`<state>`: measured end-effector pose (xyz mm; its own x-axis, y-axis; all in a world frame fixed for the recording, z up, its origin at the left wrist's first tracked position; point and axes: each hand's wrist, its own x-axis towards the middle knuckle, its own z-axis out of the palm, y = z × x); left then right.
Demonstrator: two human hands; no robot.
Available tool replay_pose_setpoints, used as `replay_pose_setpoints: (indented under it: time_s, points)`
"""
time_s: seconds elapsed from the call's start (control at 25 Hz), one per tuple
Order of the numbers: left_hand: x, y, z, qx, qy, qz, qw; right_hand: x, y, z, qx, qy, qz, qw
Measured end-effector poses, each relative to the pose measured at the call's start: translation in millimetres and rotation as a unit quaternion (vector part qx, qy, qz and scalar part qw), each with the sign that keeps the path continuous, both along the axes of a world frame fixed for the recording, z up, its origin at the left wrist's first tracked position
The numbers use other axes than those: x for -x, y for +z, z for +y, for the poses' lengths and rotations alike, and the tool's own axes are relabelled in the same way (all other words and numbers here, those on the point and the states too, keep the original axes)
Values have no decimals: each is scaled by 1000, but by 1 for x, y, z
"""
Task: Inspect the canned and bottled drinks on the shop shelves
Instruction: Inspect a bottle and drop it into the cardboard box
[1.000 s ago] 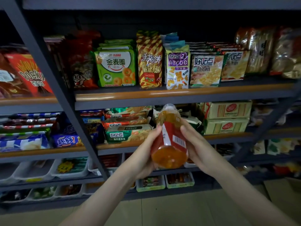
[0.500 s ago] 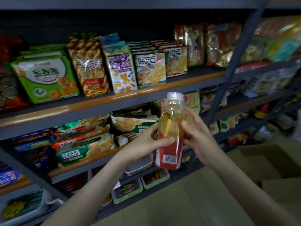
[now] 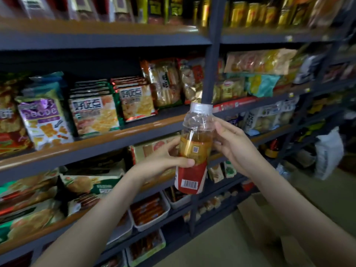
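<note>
Snack-packed shelves (image 3: 107,141) face you; your left hand (image 3: 161,160) and right hand (image 3: 234,145) both grip one upright bottle (image 3: 194,151), partly full of amber drink.

Both hands, left (image 3: 161,160) and right (image 3: 234,145), grip an upright bottle (image 3: 194,151) before snack shelves (image 3: 115,137)

bottle (image 3: 194,151) label: print blurred, unreadable; barcode digits too small.
left hand (image 3: 159,160): most fingers hidden behind bottle.
right hand (image 3: 234,146): fingertips lost behind bottle's far side.
forearms (image 3: 96,218): both cut by bottom edge.
top shelf packs (image 3: 158,8): cut by upper edge, smeared.
packets (image 3: 327,74) at middle shelf's right end: blurred, kind untellable.
white bag (image 3: 328,151): contents hidden, outline soft.
</note>
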<state>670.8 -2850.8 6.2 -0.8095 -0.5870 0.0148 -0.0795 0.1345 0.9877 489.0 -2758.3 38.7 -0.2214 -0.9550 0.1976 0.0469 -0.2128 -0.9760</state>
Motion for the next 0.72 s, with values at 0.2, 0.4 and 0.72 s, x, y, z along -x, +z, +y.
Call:
replay_pose_setpoints:
  time_s: [0.2,0.4,0.72]
  points:
    - [86,38,0,108,84,9,991,73,8,-6,-34,4,50,998]
    - [166,91,-17,355,120,-75,924,133,35,-29,31,-65,78,994]
    - [295,155,-68,482,89,39,871,259,102,-69,175,-252,145,940]
